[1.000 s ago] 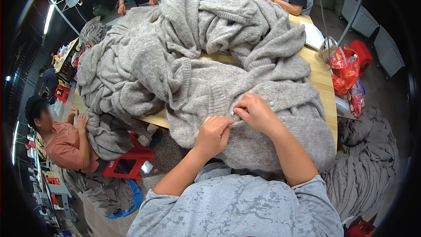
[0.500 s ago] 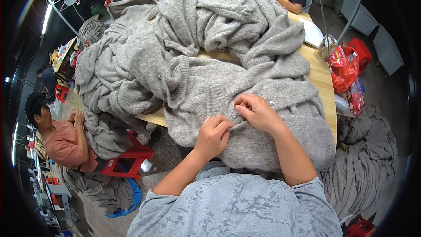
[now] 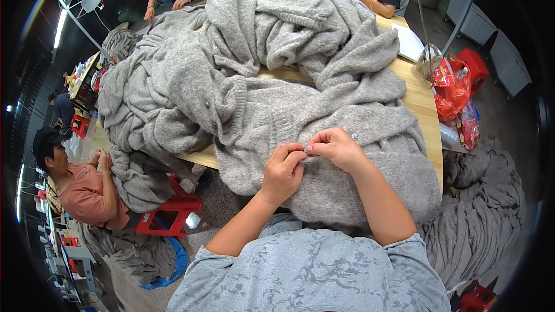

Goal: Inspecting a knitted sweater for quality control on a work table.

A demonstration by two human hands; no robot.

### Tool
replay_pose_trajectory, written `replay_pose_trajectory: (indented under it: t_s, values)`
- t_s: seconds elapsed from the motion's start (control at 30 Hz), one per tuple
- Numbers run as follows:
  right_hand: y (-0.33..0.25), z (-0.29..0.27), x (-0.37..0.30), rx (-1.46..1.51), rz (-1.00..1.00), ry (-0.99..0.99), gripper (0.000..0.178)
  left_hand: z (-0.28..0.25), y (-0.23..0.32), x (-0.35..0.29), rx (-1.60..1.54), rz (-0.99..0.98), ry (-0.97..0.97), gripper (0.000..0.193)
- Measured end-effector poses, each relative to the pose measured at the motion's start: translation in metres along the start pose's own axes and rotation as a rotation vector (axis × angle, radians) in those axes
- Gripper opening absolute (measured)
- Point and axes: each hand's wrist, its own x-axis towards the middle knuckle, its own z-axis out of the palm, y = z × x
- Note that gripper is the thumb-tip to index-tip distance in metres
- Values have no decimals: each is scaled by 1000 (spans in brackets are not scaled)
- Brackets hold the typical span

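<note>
A grey knitted cardigan lies spread over the near edge of a wooden table and hangs into my lap. My left hand and my right hand meet at its front edge, fingertips together. Both pinch the knit at a small shiny button between them. Another small button shows just right of my right hand. A big heap of the same grey knitwear covers the table beyond.
A seated person in an orange shirt is at the left beside a red stool. Two more people work at the far side. More grey knitwear lies on the floor at the right, near red bags.
My two hands stay together at the cardigan's edge, fingers shifting slightly. The far-left person's hands moved along the heap.
</note>
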Motion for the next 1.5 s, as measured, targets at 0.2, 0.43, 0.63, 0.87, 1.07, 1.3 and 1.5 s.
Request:
replay_pose_trajectory:
  t_s: [0.2, 0.43, 0.63, 0.87, 1.07, 1.3, 1.5]
  values:
    - [0, -5, -1, 35, 31, -10, 11, 3, -5, 2, -18, 22, 39, 24]
    - [-9, 6, -17, -485, -494, 118, 14, -1, -11, 5, -93, -66, 9, 22]
    - [3, 7, -15, -668, -619, 213, 15, -4, -10, 10, -238, -220, -52, 13]
    - [8, 12, -13, -678, -679, 248, 14, -4, -17, 9, -318, -330, -46, 8]
    - [12, 16, -11, -684, -720, 301, 15, 3, -22, 5, -484, -595, -19, 9]
    - [1, 13, -13, -255, -275, 232, 15, 7, -23, 4, -636, -581, 27, 9]
    - [-2, -6, 1, -192, -159, -66, 11, 5, -28, 10, -694, -586, -35, 7]
